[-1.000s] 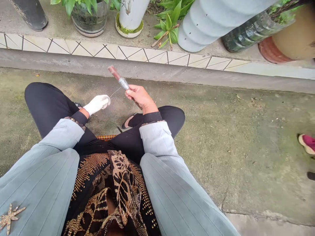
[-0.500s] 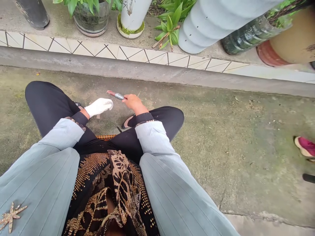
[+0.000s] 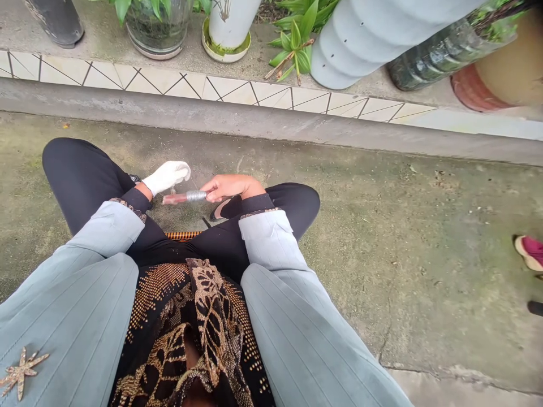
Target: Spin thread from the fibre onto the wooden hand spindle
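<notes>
I sit on a low stool with my knees apart over a concrete floor. My right hand (image 3: 231,186) is closed on a reddish stick (image 3: 183,198) wound with grey thread; the stick lies level and points left. My left hand (image 3: 167,176), in a white glove, is just above the stick's free end, its fingers pinched together on a thin thread (image 3: 193,182) that runs down to the wound part.
A tiled kerb (image 3: 254,93) runs across the back with potted plants (image 3: 155,22), a white pot (image 3: 229,25) and a large pale pipe (image 3: 365,39) behind it. Another person's pink shoe (image 3: 530,251) shows at the right edge. An orange stool edge (image 3: 182,235) is between my legs.
My right hand swung the stick from pointing up and away down to level, then drew it back toward my legs. The gloved left hand stayed almost in place.
</notes>
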Demonstrator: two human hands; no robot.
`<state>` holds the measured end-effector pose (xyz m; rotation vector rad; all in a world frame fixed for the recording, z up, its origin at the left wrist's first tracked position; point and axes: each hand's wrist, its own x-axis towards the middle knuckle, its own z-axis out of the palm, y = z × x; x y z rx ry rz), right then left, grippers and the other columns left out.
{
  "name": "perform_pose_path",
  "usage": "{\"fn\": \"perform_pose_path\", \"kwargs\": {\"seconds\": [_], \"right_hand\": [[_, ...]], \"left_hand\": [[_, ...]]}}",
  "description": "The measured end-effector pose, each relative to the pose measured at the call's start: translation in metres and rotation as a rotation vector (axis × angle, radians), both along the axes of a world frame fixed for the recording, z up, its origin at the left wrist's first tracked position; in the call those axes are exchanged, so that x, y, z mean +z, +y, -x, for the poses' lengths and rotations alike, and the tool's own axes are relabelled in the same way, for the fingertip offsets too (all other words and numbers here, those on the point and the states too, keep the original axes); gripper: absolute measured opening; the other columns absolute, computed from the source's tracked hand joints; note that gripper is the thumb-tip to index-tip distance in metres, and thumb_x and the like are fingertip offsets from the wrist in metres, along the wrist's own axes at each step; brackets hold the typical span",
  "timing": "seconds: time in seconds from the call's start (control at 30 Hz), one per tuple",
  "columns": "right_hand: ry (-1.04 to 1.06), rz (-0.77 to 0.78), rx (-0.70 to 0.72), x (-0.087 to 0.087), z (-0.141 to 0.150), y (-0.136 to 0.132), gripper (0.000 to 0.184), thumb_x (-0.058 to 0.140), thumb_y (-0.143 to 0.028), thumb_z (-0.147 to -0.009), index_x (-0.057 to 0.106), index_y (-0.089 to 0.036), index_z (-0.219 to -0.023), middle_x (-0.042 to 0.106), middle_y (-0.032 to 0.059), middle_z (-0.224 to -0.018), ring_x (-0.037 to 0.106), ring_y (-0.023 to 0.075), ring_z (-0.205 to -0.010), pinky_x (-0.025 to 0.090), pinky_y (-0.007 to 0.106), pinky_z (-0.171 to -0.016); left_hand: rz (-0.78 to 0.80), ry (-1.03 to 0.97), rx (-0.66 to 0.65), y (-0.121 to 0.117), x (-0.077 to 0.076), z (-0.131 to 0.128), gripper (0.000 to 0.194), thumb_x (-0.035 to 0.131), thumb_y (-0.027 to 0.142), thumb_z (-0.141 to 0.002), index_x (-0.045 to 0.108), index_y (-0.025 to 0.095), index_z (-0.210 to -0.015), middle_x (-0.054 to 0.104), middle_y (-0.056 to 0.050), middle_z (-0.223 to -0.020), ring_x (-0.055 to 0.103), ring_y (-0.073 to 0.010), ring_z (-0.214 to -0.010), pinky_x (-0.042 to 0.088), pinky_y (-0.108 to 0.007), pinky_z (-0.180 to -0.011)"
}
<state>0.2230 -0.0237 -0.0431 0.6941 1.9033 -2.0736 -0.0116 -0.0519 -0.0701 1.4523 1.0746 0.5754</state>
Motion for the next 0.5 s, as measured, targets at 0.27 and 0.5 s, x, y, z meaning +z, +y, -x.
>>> {"fn": "perform_pose_path", "kwargs": {"seconds": [0.27,0.5], "right_hand": [[0.18,-0.208,-1.164,-0.009,-0.007,0.019,0.03,0.061,-0.046,-0.088,0.054,-0.018,-0.094,0.045,-0.0042,-0.067,0.037,0.0068,-0.052,0.034,0.019,-0.049],[-0.418,-0.519,-0.986,-0.043,-0.006,0.029,0.017,0.048,-0.03,-0.093,0.057,-0.017,-0.086,0.057,0.0013,-0.074,0.046,0.0107,-0.06,0.039,0.022,-0.059]], "left_hand": [[0.032,0.001,-0.108,-0.007,-0.007,-0.002,0.025,0.049,0.035,-0.087,0.06,0.014,-0.079,0.044,0.003,-0.052,0.037,-0.0079,-0.047,0.031,-0.02,-0.047],[-0.14,0.149,-0.268,-0.013,0.018,-0.011,0.025,0.047,0.03,-0.084,0.063,0.013,-0.076,0.058,-0.001,-0.066,0.043,-0.0084,-0.053,0.034,-0.021,-0.053]]}}
